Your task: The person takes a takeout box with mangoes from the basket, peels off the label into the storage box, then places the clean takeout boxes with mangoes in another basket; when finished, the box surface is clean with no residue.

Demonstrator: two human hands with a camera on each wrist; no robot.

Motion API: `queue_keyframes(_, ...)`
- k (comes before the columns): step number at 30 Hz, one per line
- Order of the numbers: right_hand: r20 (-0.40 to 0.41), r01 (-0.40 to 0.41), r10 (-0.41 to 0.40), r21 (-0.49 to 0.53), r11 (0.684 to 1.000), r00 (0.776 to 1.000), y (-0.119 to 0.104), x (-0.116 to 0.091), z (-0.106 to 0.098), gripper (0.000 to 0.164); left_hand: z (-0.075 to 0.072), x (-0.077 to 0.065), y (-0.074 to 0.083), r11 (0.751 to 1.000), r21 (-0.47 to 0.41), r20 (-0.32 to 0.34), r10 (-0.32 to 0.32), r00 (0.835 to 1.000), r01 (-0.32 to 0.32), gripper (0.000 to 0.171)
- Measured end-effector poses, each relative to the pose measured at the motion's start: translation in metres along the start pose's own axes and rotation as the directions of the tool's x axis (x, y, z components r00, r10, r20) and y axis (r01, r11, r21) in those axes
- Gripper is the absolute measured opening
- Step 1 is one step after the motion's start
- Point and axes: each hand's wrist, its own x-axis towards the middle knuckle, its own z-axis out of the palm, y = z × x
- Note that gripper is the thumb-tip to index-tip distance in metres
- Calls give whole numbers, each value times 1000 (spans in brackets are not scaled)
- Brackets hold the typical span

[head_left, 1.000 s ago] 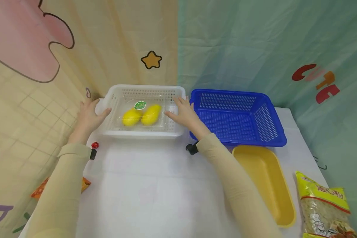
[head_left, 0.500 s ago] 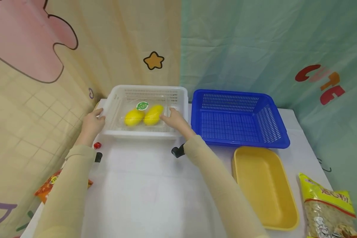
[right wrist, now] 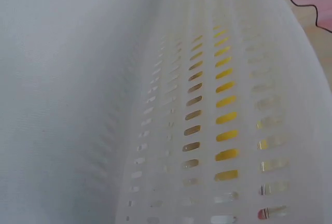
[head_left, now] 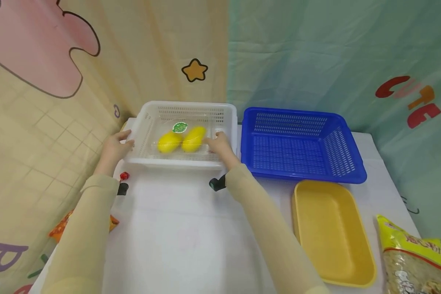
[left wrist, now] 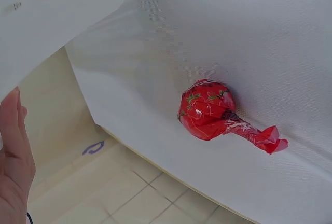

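Observation:
A white basket point(head_left: 176, 164) stands at the back left of the table. Inside lies a clear plastic box point(head_left: 159, 121) with a green round label and two yellow mangoes point(head_left: 193, 139). My right hand point(head_left: 222, 149) reaches over the front rim into the basket's right end, thumb and fingers at the box's right edge. Outside the left rim is my left hand point(head_left: 114, 150), fingers extended and fingertips right at the rim. In the left wrist view its fingers point(left wrist: 15, 136) lie straight beside the basket wall. The right wrist view shows the slotted basket wall point(right wrist: 202, 125), yellow behind it; the hand is hidden there.
A red-wrapped lollipop point(left wrist: 207, 110) lies in front of the basket's left corner. To the right stand a blue basket point(head_left: 303, 176) and a yellow tray point(head_left: 332, 232). A bag of dry food point(head_left: 413, 253) lies far right; an orange packet point(head_left: 60, 226) is by my left sleeve.
My right hand has moved left and down from above the basket's right rim to the box's edge. My left hand has come down to the left rim, its fingers less spread.

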Motion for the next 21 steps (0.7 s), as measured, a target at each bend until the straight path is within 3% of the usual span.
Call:
queue_keyframes(5,-46,49,-50,-27,998,998,-9,-7,-9,60,1,5,1,1000,4,13,-6,1000,6,54)
queue_keyframes(10,-44,136,-136,-3,991,990,-26,-31,-37,61,-2,8,1,1000,11,28,8,1000,-8,54)
queue_keyframes(15,-3,172,-172,82,982,985,-28,-76,-77,65,-2,6,-1,1000,-1,39,12,999,-12,54)
queue_keyframes(21,125,176,-176,7,984,976,9,-141,-124,71,-1,4,-4,1000,-9,28,-8,1000,8,53)
